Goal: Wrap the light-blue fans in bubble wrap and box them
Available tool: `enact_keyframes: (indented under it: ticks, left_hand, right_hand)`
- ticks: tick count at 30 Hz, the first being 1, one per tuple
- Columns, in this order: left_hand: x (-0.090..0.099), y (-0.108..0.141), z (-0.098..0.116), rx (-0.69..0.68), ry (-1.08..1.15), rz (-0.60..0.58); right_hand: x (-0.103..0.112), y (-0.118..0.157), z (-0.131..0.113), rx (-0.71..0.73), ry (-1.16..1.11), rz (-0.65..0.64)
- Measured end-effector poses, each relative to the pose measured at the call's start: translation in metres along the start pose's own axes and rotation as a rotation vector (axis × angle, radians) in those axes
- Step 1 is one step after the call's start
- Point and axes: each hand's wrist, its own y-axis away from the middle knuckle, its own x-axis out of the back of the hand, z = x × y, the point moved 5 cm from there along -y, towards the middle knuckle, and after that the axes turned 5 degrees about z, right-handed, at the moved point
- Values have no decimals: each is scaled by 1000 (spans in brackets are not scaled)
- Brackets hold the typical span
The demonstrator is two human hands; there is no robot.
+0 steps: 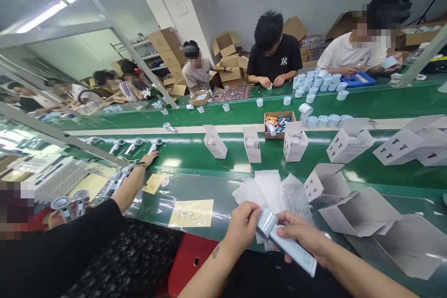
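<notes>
A light-blue hand-held device (pixel 293 249), with a round drum-shaped head and a long flat handle like a small hair dryer, is tilted between my two hands over the near bench edge. My left hand (pixel 244 222) is closed on the side of its round head. Around the neck and upper handle, my right hand (pixel 303 233) is closed, thumb on top. Just beyond lie bubble-wrap bags (pixel 268 186), partly hidden by my hands. Open white boxes (pixel 359 212) stand right of my right hand.
A green conveyor (pixel 181 149) carries open white boxes (pixel 296 142) with bubble wrap inside. A co-worker's hand (pixel 150 158) touches a device on it at left. Yellow paper (pixel 192 213) lies on the bench. Across the belt, several people work near light-blue round parts (pixel 314 81).
</notes>
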Motion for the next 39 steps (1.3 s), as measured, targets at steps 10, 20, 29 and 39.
enact_keyframes:
  ticks: [10, 20, 29, 39]
  left_hand:
    - [-11, 37, 33, -729, -442, 203]
    - [-38, 20, 50, -669, -367, 50]
    - [-58, 2, 59, 146, 287, -366]
    - [-65, -1, 76, 487, 451, -513]
  right_hand:
    - [8, 31, 7, 90, -97, 248]
    - [16, 36, -10, 34, -299, 433]
    - [30, 44, 2, -32, -413, 480]
    - [53, 102, -32, 62, 310, 368]
